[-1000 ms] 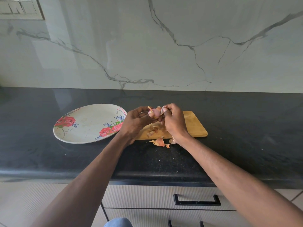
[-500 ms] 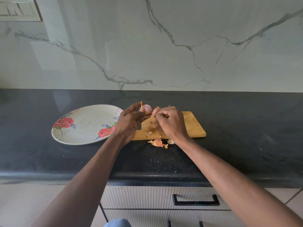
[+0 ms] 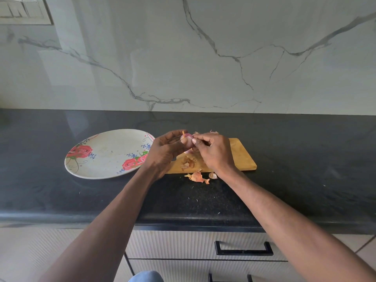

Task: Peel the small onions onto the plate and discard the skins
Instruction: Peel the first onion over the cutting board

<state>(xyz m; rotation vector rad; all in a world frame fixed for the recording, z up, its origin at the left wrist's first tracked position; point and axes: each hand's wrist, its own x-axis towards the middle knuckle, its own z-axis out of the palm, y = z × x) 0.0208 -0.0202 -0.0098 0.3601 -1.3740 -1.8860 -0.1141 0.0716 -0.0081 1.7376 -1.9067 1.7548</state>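
I have both forearms reaching forward, converging toward the middle. My left hand is raised with its back toward me, its fingers curled and pinching something small. My right hand meets it from the right, knuckles up, its fingertips pinched against the same spot, the two hands touching.

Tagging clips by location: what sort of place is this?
Most likely a home kitchen: a dark stone counter against a marble-look wall, drawers below, and a wooden cutting board.
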